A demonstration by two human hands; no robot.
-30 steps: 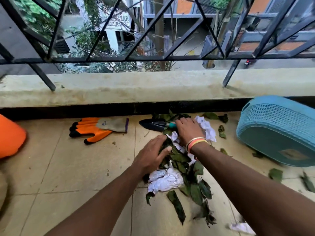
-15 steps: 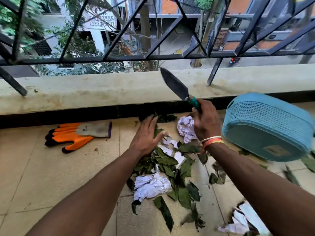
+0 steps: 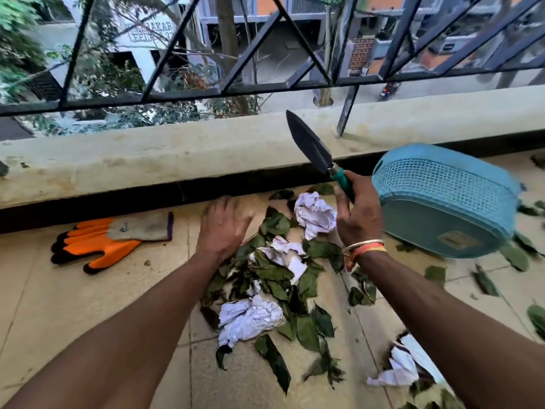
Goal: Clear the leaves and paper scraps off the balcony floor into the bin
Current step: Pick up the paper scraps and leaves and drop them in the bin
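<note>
the tiled floor [image 3: 88,305] is carrying a heap of leaves [image 3: 274,273] and crumpled paper scraps [image 3: 250,317] at centre, orange gloves [image 3: 109,240] lying left, a blue bin [image 3: 442,202] lying tipped over right.

The left hand [image 3: 224,228] is motion-smeared; the right hand [image 3: 359,214] hides most of the handle of the trowel [image 3: 308,144].

Right hand [image 3: 358,215] grips a trowel [image 3: 312,150]; left hand [image 3: 222,228] flat beside leaves [image 3: 274,273].
</note>
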